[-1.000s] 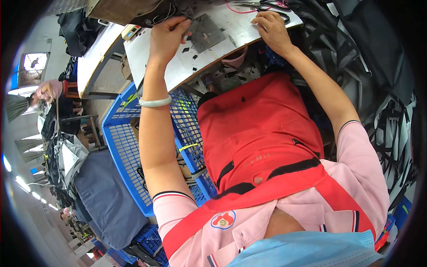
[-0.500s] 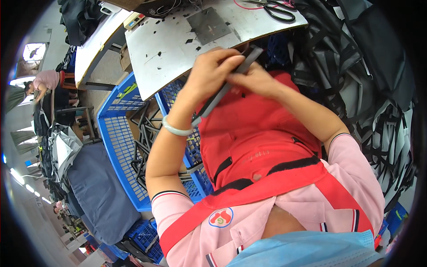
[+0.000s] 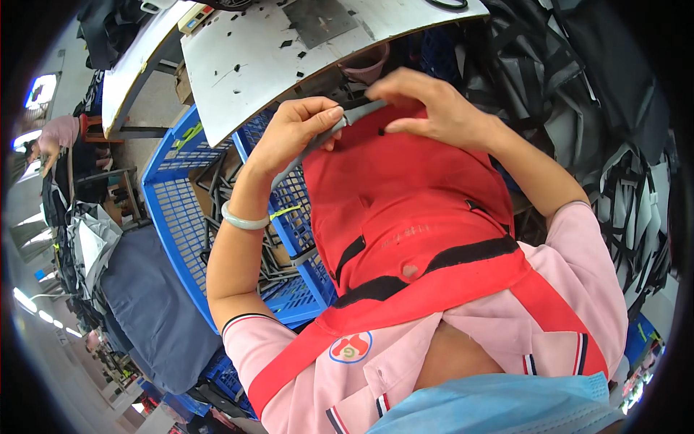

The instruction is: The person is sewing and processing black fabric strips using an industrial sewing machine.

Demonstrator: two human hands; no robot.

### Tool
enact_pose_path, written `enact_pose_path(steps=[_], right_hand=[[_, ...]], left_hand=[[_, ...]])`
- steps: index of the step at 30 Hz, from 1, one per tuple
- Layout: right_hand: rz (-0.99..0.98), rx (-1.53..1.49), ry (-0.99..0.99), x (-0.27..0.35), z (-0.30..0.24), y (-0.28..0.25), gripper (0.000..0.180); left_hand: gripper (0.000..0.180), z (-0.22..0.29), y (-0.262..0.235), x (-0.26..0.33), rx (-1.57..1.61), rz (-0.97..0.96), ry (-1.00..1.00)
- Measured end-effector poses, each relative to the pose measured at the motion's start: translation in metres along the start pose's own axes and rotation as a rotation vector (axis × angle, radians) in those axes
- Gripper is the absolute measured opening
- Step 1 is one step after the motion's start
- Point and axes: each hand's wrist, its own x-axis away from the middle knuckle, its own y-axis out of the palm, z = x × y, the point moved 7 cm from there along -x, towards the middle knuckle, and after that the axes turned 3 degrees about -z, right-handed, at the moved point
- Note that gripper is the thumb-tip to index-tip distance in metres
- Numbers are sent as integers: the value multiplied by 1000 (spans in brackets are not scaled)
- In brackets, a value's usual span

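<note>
Between thumb and fingers, my left hand (image 3: 300, 132) pinches a narrow grey strip (image 3: 363, 112) that looks like webbing or folded fabric. One part of the strip hangs down past my left wrist, over the blue crate; the other reaches rightward over the red apron (image 3: 405, 188) on my lap. My right hand (image 3: 437, 108) is just beyond that right end, thumb and fingers apart, with nothing visible in it. A pale bangle (image 3: 243, 219) circles my left forearm.
Ahead, a white worktable (image 3: 238, 65) carries a dark metal plate (image 3: 320, 22) and small black scraps. At left, blue plastic crates (image 3: 181, 210) hold dark bent frames. A pink basket (image 3: 365, 65) sits under the table edge. Black bags (image 3: 535, 79) pile at right. Another person (image 3: 61, 137) works far left.
My hands have moved apart: the right has come off the grey strip and opened, while the left has shifted left and keeps its pinch. The strip now lies lower and flatter.
</note>
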Motion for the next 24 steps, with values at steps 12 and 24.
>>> enact_pose_path(steps=[12, 24], right_hand=[[-84, 535, 60, -63, 5, -31, 27], [15, 774, 98, -127, 22, -85, 24]], left_hand=[[26, 51, -7, -8, -370, 231, 128], [29, 103, -52, -52, -567, 514, 420]])
